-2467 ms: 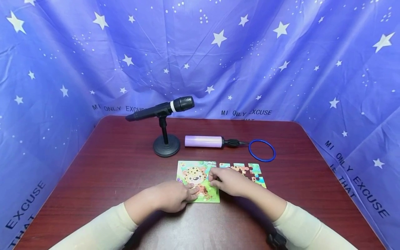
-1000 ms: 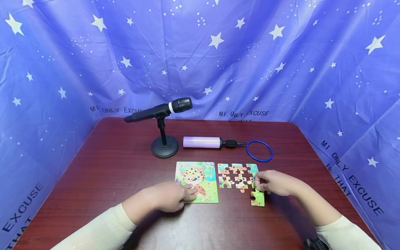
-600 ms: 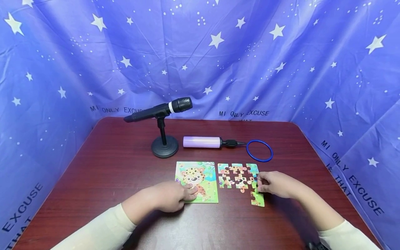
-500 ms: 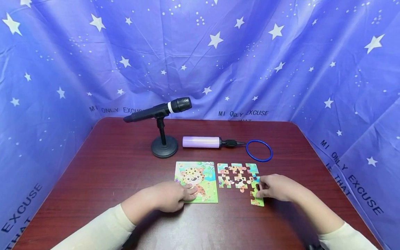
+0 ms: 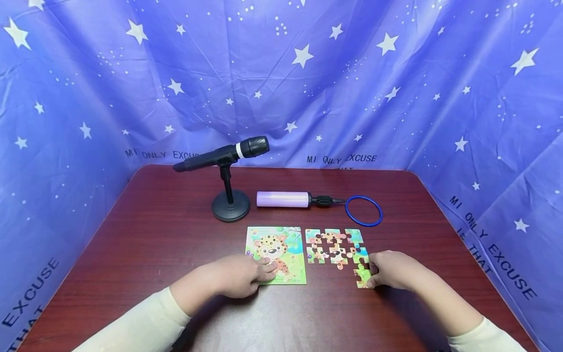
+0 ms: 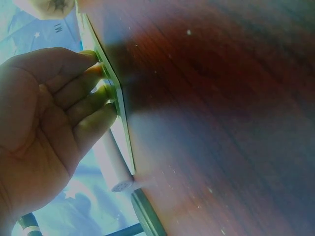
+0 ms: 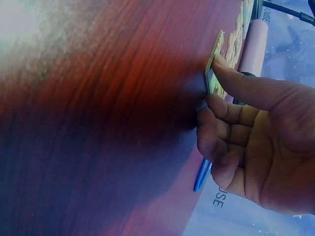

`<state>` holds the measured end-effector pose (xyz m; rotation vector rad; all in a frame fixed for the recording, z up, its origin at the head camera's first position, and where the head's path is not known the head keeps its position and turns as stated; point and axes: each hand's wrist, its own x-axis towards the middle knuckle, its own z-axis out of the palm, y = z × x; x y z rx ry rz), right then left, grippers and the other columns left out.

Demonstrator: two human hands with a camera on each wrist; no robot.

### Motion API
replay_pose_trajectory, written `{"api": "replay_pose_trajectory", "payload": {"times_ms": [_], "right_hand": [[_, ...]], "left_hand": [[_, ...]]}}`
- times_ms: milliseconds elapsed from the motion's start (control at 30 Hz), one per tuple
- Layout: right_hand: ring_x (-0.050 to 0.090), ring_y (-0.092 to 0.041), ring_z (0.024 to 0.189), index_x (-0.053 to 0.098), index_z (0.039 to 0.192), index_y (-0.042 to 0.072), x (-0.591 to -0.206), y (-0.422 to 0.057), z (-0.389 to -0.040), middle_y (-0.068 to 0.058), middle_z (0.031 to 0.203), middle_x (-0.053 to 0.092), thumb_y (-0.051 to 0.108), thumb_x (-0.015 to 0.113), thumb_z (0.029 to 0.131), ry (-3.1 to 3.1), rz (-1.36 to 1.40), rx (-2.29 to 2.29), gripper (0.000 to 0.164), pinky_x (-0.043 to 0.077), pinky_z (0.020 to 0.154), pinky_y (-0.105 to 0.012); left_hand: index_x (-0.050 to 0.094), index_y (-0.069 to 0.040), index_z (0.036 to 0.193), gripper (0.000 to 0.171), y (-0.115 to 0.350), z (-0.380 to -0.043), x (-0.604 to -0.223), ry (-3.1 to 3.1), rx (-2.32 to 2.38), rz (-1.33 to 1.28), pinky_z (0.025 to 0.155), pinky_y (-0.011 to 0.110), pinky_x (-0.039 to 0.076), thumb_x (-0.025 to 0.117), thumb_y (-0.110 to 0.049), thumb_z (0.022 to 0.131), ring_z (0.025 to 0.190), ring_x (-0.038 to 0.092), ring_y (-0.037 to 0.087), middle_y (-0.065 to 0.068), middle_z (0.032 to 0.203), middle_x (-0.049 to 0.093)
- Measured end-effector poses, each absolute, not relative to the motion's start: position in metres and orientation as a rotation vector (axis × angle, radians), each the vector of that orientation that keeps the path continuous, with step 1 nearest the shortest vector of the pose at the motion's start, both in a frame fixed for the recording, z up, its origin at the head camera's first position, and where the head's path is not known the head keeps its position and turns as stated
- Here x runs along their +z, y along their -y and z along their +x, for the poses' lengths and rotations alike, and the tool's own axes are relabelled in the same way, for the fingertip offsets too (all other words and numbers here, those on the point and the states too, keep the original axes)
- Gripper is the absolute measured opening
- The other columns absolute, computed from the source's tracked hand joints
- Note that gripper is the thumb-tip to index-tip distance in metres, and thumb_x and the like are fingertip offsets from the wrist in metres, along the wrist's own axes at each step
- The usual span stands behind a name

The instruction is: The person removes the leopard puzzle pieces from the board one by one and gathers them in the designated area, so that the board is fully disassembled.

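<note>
A square puzzle board (image 5: 295, 249) with a cartoon leopard lies on the table. My left hand (image 5: 239, 275) rests its fingertips on the board's lower left part. In the left wrist view, the fingers (image 6: 83, 98) reach over the board's thin edge (image 6: 129, 152). To the right lie several loose jigsaw pieces (image 5: 314, 254), set out in rows with gaps. My right hand (image 5: 393, 270) pinches the green corner puzzle piece (image 5: 362, 277) at the lower right of these, by its outer edge. In the right wrist view, the thumb (image 7: 236, 81) lies on the piece (image 7: 211, 78), with the index finger at its other end.
Behind the puzzle lies a lilac hand pump (image 5: 283, 199) with a black nozzle, its tip at a blue ring (image 5: 364, 210). A black microphone (image 5: 222, 155) on a round-based stand (image 5: 230, 207) is at the back left. Starry blue cloth (image 5: 281, 73) surrounds the table.
My right hand has gone from the board to the loose pieces at the right, then down to the corner piece, which has shifted slightly. My left hand stays on the board.
</note>
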<state>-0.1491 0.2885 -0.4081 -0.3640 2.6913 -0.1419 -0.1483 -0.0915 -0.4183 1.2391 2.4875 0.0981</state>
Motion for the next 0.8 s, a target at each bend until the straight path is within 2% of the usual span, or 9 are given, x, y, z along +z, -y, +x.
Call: {"api": "replay_pose_trajectory", "payload": {"times_ms": [267, 433, 533, 633, 667, 733, 800], "right_hand": [[0.046, -0.013, 0.061, 0.055, 0.075, 0.016, -0.409, -0.292, -0.151, 0.004, 0.066, 0.051, 0.039, 0.082, 0.075, -2.682, -0.337, -0.151, 0.035, 0.038, 0.059, -0.031], [0.046, -0.013, 0.061, 0.054, 0.075, 0.016, -0.408, -0.293, -0.151, 0.003, 0.065, 0.051, 0.041, 0.081, 0.076, -2.674, -0.332, -0.149, 0.037, 0.037, 0.059, -0.031], [0.045, -0.012, 0.060, 0.053, 0.074, 0.016, -0.406, -0.293, -0.151, 0.004, 0.064, 0.050, 0.045, 0.078, 0.078, -2.689, -0.348, -0.149, 0.038, 0.036, 0.058, -0.030], [0.044, -0.011, 0.060, 0.051, 0.073, 0.017, -0.402, -0.291, -0.151, 0.004, 0.064, 0.049, 0.048, 0.073, 0.082, -2.712, -0.374, -0.170, 0.039, 0.035, 0.057, -0.029], [0.044, -0.011, 0.060, 0.051, 0.073, 0.017, -0.400, -0.289, -0.151, 0.004, 0.064, 0.048, 0.050, 0.072, 0.083, -2.718, -0.390, -0.180, 0.040, 0.035, 0.057, -0.029], [0.044, -0.011, 0.061, 0.053, 0.075, 0.017, -0.395, -0.284, -0.151, 0.005, 0.065, 0.049, 0.052, 0.069, 0.085, -2.723, -0.423, -0.209, 0.040, 0.035, 0.058, -0.030], [0.045, -0.011, 0.063, 0.054, 0.078, 0.018, -0.390, -0.277, -0.151, 0.007, 0.066, 0.050, 0.053, 0.067, 0.086, -2.727, -0.445, -0.231, 0.038, 0.037, 0.060, -0.031]], "left_hand": [[0.054, -0.026, 0.141, 0.048, 0.093, -0.149, -0.418, -2.479, 0.128, 1.235, 0.113, 0.040, 0.038, 0.057, -0.017, 0.094, 0.139, 0.044, 0.023, -0.007, 0.152, 0.043], [0.054, -0.025, 0.141, 0.044, 0.100, -0.154, -0.422, -2.446, 0.327, 1.193, 0.115, 0.042, 0.034, 0.053, -0.019, 0.098, 0.140, 0.042, 0.021, -0.008, 0.151, 0.045], [0.053, -0.025, 0.143, 0.044, 0.105, -0.160, -0.424, -2.421, 0.486, 1.167, 0.112, 0.039, 0.039, 0.048, -0.015, 0.101, 0.136, 0.047, 0.016, -0.009, 0.149, 0.047], [0.052, -0.028, 0.143, 0.047, 0.110, -0.166, -0.427, -2.420, 0.628, 1.116, 0.101, 0.030, 0.046, 0.046, -0.008, 0.101, 0.116, 0.056, 0.005, -0.008, 0.146, 0.050], [0.052, -0.029, 0.143, 0.049, 0.111, -0.168, -0.428, -2.427, 0.672, 1.094, 0.095, 0.027, 0.048, 0.047, -0.006, 0.100, 0.102, 0.058, 0.002, -0.008, 0.145, 0.052], [0.053, -0.029, 0.143, 0.049, 0.114, -0.170, -0.428, -2.441, 0.750, 1.049, 0.082, 0.024, 0.046, 0.050, -0.007, 0.100, 0.075, 0.050, 0.001, -0.006, 0.141, 0.055], [0.053, -0.028, 0.143, 0.048, 0.116, -0.172, -0.428, -2.479, 0.802, 1.021, 0.074, 0.023, 0.045, 0.054, -0.010, 0.099, 0.059, 0.037, 0.003, -0.005, 0.136, 0.060]]}}
